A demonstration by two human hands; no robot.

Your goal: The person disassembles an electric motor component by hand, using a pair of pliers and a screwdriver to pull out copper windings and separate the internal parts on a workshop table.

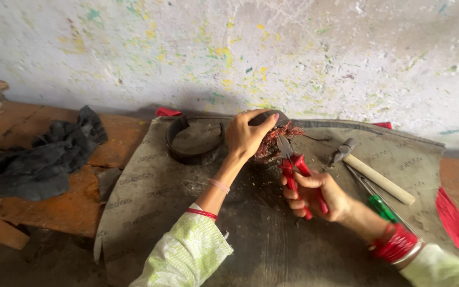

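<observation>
My left hand (246,135) grips a small dark rounded piece covered with reddish-brown wiry fibres (274,139), holding it down on a grey mat (155,186). My right hand (317,195) is closed around the red handles of a pair of pliers (293,165). The plier jaws touch the fibrous bundle just right of my left fingers. Both wrists carry bangles, and pale green sleeves cover my forearms.
A dark curved band (187,149) lies left of my left hand. A wooden-handled hammer (373,172) and a green-handled screwdriver (381,206) lie to the right. A black cloth (43,159) rests on the orange wooden bench (65,207). Red fabric (458,226) at far right. A paint-speckled wall stands behind.
</observation>
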